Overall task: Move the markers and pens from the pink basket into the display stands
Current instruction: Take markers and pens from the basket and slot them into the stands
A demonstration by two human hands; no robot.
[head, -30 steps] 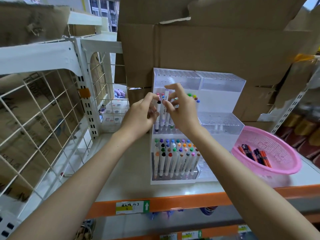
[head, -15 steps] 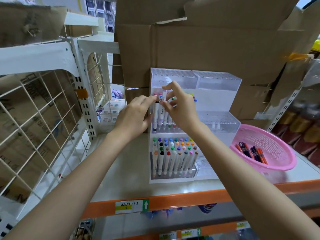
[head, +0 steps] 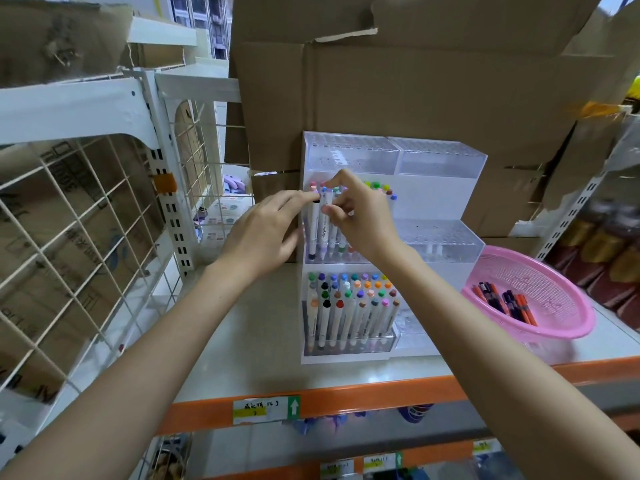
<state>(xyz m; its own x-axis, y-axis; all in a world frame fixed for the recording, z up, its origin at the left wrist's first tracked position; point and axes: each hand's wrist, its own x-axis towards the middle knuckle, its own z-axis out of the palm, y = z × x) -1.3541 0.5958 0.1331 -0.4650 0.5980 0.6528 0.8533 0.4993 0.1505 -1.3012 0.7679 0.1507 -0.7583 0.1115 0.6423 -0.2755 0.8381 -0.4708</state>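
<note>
Hands meet at the middle tier of the left display stand (head: 349,150) — the right hand (head: 363,220) pinches an upright white marker (head: 323,225) near its cap, while the left hand (head: 263,237), fingers nearly straight, touches neighbouring caps. Well apart to the right, the pink basket (head: 564,329) on the shelf (head: 263,341) holds dark and orange pens (head: 505,301).
</note>
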